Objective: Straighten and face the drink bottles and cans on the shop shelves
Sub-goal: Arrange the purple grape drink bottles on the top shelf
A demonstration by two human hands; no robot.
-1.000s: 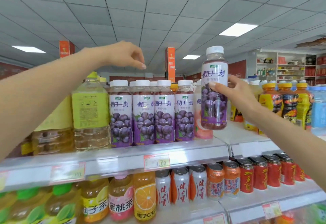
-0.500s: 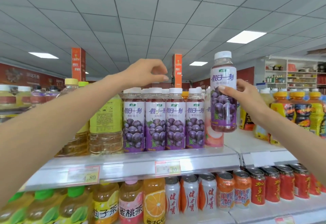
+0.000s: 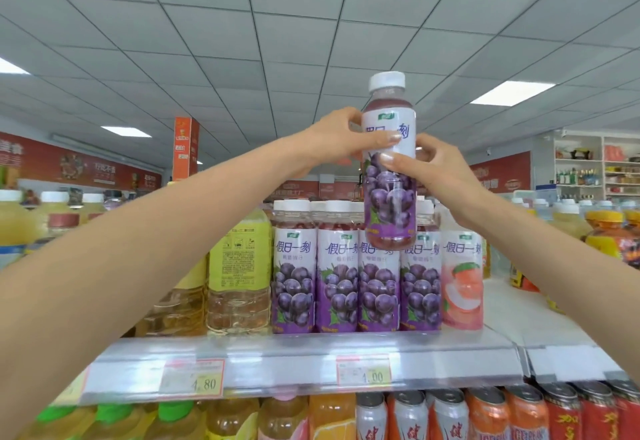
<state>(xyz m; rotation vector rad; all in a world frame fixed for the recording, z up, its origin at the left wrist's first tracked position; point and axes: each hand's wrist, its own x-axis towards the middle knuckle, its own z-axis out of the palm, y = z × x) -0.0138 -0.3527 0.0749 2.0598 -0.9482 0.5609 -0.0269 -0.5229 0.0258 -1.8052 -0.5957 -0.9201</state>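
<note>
Shop interior, tiled ceiling with light panels, red banners on the far wall. Top shelf point(image 3: 311, 360) runs across the view with clear price strip on its front edge.

Far left: pale yellow bottles point(image 3: 14, 217) with white caps, partly hidden by the left forearm. Next, price tag point(image 3: 192, 379) reading 4.80 on the strip, and above it a big clear bottle point(image 3: 239, 266) with yellow label, back of label toward camera. Orange sign point(image 3: 185, 148) hangs behind.

Centre: grape row point(image 3: 339, 283), four purple-label bottles upright at the shelf front, touching side by side, labels facing out, more white caps behind. Second tag point(image 3: 363, 370) reads 1.00 below them.

Left hand point(image 3: 341, 138) grips the grape bottle point(image 3: 389, 197) from the left, fingers curled onto the upper label. Bottle is in the air, upright, label to camera, white cap on, above the row; its base overlaps the row's tops in view. Right hand point(image 3: 440, 169) grips it from the right, thumb across the front of the label, fingers behind.

Right of the row: one peach bottle point(image 3: 462, 283), upright, touching the last grape bottle. Farther right, orange-cap bottles point(image 3: 609, 235) on the next shelf section, wall shelving point(image 3: 595, 165) behind.

Lower shelf: green-cap bottles point(image 3: 104, 419) left, cans point(image 3: 450, 415) white, orange then red toward the right.
</note>
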